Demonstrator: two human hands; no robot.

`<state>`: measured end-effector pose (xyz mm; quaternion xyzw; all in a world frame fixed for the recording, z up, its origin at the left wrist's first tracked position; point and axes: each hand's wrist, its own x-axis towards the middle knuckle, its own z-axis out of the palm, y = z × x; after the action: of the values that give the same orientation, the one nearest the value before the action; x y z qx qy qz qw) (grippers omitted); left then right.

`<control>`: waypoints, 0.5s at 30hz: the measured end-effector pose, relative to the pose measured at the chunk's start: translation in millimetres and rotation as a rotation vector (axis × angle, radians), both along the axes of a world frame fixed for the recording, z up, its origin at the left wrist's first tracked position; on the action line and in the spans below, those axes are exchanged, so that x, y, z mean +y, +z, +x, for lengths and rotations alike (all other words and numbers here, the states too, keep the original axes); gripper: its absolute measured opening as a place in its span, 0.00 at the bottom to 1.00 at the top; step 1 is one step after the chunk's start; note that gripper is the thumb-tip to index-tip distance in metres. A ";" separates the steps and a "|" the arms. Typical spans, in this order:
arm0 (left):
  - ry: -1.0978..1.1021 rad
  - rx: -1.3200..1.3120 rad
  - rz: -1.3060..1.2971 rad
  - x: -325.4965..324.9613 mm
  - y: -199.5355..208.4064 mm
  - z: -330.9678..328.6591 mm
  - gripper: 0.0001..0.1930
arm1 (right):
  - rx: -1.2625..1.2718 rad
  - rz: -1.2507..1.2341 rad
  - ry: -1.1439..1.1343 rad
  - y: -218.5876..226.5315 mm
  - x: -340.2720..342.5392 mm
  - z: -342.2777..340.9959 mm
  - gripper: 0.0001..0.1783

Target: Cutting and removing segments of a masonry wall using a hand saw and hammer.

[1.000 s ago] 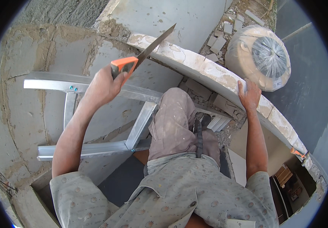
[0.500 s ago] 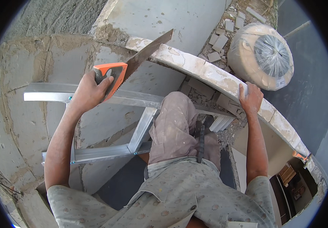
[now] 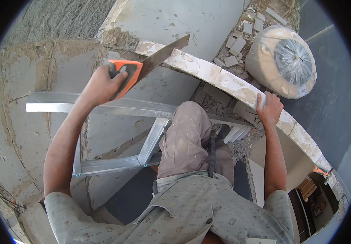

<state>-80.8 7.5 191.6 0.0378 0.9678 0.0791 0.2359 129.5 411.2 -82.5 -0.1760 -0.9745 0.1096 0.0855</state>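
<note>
My left hand (image 3: 103, 86) is closed round the orange and black handle of a hand saw (image 3: 159, 59). The blade slants up to the right and lies across the narrow top of a thin white, chipped wall (image 3: 202, 70), near its far left end. Farther right along that same top edge, my right hand (image 3: 270, 108) grips the wall, fingers over the edge and no tool in it. Below the saw stands an aluminium ladder (image 3: 143, 109), close to my bent knee.
Past the wall sits a round bundle (image 3: 279, 61) wrapped in clear plastic. Broken block pieces (image 3: 237, 45) litter the surface beside it. An orange-handled tool (image 3: 320, 171) lies on the wall's right end. At left rises a grey block wall (image 3: 25, 89) with rough mortar joints.
My left hand has pushed the saw slightly up and to the right, so its tip reaches farther past the wall. My right hand keeps its place on the edge.
</note>
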 end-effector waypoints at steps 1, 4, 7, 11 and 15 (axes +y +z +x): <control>-0.096 0.054 -0.049 17.7 -24.1 -12.1 0.22 | -0.075 -0.012 -0.032 0.2 -0.1 -0.7 0.19; -0.171 0.110 0.045 54.2 -74.5 -41.4 0.22 | 0.006 -0.014 -0.022 2.1 0.2 -3.0 0.18; -0.088 0.017 0.009 35.4 -41.9 -32.6 0.21 | -0.014 -0.044 -0.005 3.4 0.3 -3.2 0.18; 0.053 -0.102 -0.043 -11.2 36.8 -3.1 0.20 | 0.027 -0.003 0.019 2.1 -0.4 -2.4 0.17; -0.110 0.001 -0.060 25.9 -38.6 -28.2 0.23 | -0.026 0.027 -0.001 0.4 -0.6 1.0 0.17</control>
<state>-109.0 33.4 152.9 0.0841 0.9663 0.0369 0.2405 130.4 410.5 -82.2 -0.1769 -0.9768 0.0942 0.0753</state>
